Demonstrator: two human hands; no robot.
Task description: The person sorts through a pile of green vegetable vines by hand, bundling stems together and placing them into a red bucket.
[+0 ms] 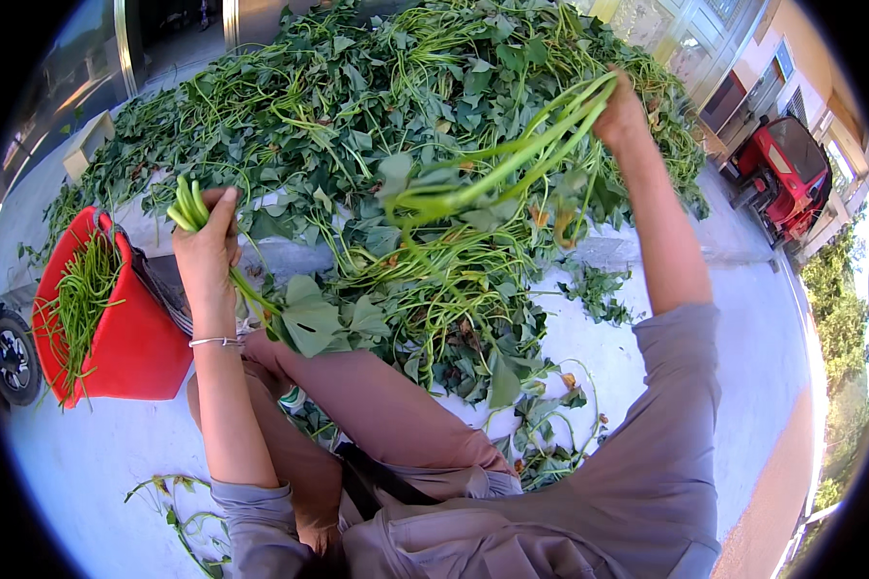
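My left hand [206, 236] is closed round a small bunch of thick green leaf stalks [189, 205]. Their bare ends stick up past my fingers, and broad green leaves [311, 317] hang below the fist over my knee. Raised at the upper right, my right hand [623, 118] grips the ends of several long green vines [541, 145]. These stretch down to the left, slightly blurred, above a large heap of leafy vines [357, 125]. Left of my left hand, a red bucket [150, 338] holds many thin green stalks [85, 304].
A low pale ledge [290, 256] runs under the heap, and loose vines [434, 299] spill from it toward my legs. More vine scraps [188, 521] lie on the pale floor. A wheel [15, 357] stands beside the bucket. A red vehicle [787, 179] is at the far right.
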